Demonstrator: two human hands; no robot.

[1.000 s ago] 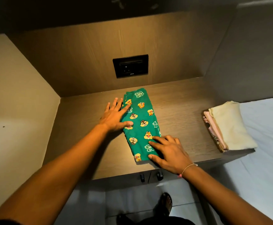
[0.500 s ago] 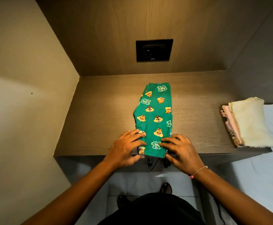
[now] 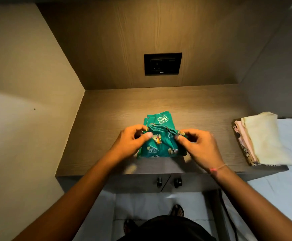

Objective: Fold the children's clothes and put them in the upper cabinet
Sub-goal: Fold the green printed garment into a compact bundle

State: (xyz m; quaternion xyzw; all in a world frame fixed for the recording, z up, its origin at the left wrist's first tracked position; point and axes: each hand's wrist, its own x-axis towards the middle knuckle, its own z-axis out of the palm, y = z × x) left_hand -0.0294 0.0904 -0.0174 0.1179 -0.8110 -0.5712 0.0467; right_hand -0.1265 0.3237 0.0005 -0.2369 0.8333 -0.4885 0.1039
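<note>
A black socket plate (image 3: pixel 163 63) is set in the far wooden panel, a stack of folded clothes (image 3: pixel 261 139) is kept at the right end of the desk (image 3: pixel 96 129) beside a pale bed sheet (image 3: pixel 291 185), and two dark knobs (image 3: pixel 168 182) are seen under the near edge; nothing is placed between the hands and the garment. The green printed trousers (image 3: pixel 160 136), laid out flat and long half a second ago, have been doubled over near the desk's middle. Their near end is pinched on the left by the fingers of the left hand (image 3: pixel 133 140) and on the right by those of the right hand (image 3: pixel 199 146), apparently at the waistband, though blur obscures the detail.
</note>
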